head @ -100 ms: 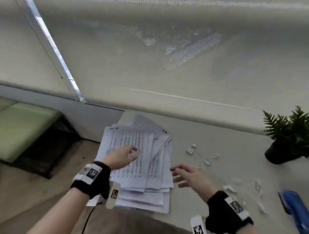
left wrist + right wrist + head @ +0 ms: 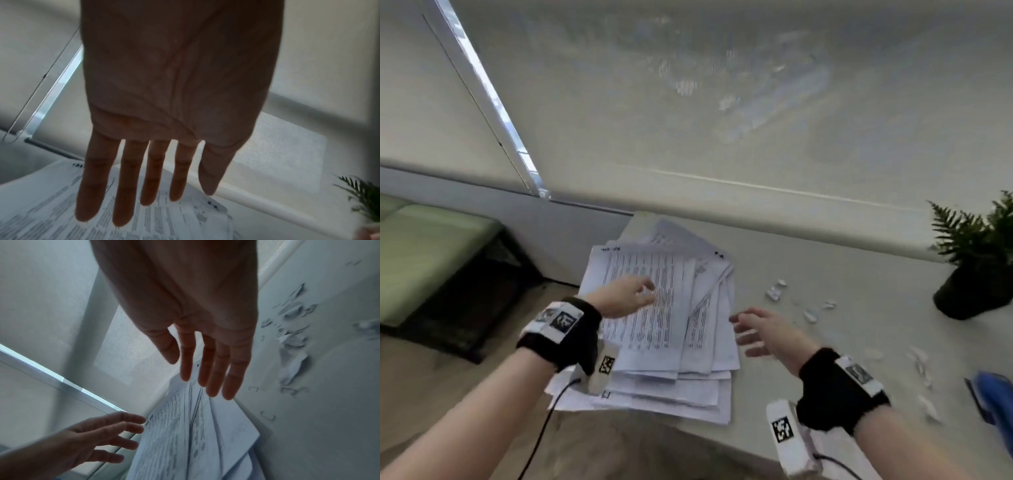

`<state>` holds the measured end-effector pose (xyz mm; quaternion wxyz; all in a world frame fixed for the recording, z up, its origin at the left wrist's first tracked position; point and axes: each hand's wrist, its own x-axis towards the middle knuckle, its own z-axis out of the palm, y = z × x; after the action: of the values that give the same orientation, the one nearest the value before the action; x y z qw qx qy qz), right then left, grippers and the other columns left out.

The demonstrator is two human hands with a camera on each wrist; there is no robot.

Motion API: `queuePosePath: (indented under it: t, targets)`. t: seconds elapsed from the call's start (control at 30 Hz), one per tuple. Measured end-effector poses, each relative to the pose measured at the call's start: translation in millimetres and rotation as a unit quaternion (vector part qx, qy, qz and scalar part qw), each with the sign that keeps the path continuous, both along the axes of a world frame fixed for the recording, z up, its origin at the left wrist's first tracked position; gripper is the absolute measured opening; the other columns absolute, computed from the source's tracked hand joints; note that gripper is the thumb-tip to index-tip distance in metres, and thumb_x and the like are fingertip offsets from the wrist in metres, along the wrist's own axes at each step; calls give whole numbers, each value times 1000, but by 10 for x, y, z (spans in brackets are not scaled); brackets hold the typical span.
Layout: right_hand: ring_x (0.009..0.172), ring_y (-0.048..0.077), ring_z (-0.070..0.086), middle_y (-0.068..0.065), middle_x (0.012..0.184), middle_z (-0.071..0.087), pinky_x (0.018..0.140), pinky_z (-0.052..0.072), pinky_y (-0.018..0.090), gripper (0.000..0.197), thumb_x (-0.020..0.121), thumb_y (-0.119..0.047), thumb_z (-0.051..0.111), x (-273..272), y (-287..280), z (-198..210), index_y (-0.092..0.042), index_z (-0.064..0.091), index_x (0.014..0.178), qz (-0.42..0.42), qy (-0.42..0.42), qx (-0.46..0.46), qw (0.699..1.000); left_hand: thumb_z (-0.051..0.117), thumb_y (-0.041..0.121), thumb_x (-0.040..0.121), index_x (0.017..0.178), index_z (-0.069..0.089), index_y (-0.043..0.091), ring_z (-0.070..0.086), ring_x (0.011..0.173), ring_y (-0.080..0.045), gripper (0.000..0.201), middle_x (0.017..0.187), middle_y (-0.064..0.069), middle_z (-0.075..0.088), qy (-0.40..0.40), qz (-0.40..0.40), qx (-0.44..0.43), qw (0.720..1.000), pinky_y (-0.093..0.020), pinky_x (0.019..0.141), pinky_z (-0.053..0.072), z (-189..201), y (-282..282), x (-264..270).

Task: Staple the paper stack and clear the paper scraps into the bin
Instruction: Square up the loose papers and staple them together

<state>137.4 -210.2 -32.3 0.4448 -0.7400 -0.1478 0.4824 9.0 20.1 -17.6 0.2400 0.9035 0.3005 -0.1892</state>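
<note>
Head view: a loose, fanned stack point(image 2: 664, 325) of printed sheets lies at the near left corner of a pale table point(image 2: 825, 394), its lower edge hanging past the table's rim. The left hand point(image 2: 625, 298) is spread above the top sheet, fingers relaxed, holding nothing. The right hand point(image 2: 760, 330) hangs just beside the stack's right edge, fingers extended and apart, also holding nothing. Torn scraps point(image 2: 774, 293) are scattered on the table to the right of the stack, more of them trailing toward a blue object point(image 2: 993, 397), too blurred to identify, at the right edge. A potted fern point(image 2: 976, 270) stands at the far right.

Left wrist view: the left hand point(image 2: 176, 91) shows its palm with all fingers straight and slightly parted over the stack point(image 2: 123, 224); whether the fingertips touch the paper cannot be told.

Right wrist view: the right hand point(image 2: 197, 308) is open, fingers straight, their tips near the stack's point(image 2: 185, 443) far corner. The left hand point(image 2: 96, 439), fingers spread, reaches toward the stack's opposite edge. Scraps point(image 2: 292, 340) lie on the table at right.
</note>
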Motion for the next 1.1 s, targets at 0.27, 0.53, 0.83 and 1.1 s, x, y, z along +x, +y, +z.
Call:
queuePosePath:
  t: [0.27, 0.53, 0.83, 1.1]
  targets:
    - [101, 23, 46, 9, 119, 48, 83, 50, 41, 37, 97, -24, 45, -81, 202, -305, -10, 48, 131, -10, -84, -86, 993, 52, 46, 91, 144, 31, 11, 46, 132, -28, 67, 146, -14, 44, 113, 64, 188, 973, -36, 109, 38, -310, 308, -205]
    - [102, 26, 50, 8, 111, 53, 98, 49, 52, 41, 99, -23, 45, -372, 128, -283, -6, 40, 136, -47, -74, -68, 994, 53, 59, 86, 150, 23, 8, 32, 144, -24, 87, 156, -9, 30, 137, 79, 126, 979, -35, 119, 25, -478, 300, -425]
    - [130, 26, 41, 14, 140, 43, 100, 44, 41, 48, 100, -26, 42, -447, 128, -369, -7, 35, 142, -121, -24, -40, 992, 73, 37, 80, 150, 5, -4, 22, 146, -32, 106, 158, -19, 17, 31, 248, 52, 967, -36, 118, 23, -624, 453, -403]
    - [93, 31, 62, 16, 123, 62, 73, 53, 37, 43, 99, -20, 44, -538, 290, -415, 0, 45, 137, -114, 27, -43, 992, 85, 29, 67, 151, 6, -1, 20, 147, -32, 119, 160, -18, 11, 8, 296, -32, 955, -43, 120, 23, -705, 534, -359]
